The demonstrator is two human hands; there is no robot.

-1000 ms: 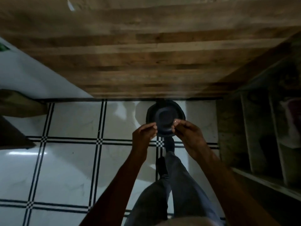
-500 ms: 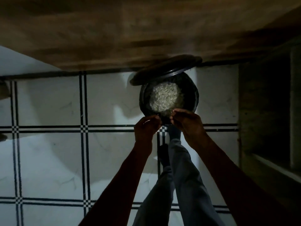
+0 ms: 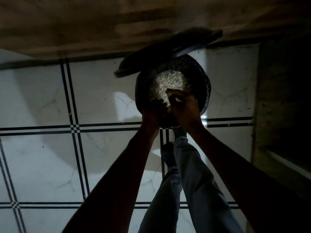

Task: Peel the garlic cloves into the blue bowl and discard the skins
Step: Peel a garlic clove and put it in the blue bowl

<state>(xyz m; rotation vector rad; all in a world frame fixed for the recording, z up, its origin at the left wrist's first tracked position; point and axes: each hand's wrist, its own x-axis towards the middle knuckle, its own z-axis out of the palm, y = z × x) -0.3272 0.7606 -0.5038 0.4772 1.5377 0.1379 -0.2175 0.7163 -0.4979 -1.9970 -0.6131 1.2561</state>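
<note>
Head view — dark bin (image 3: 204,76) open, pale skins (image 3: 170,81) heaped inside.

Just beyond your hands, the dark round bin (image 3: 206,84) stands open on the floor, lid (image 3: 151,52) tilted up at its far-left rim. A pale heap of garlic skins (image 3: 170,81) fills it.
</note>
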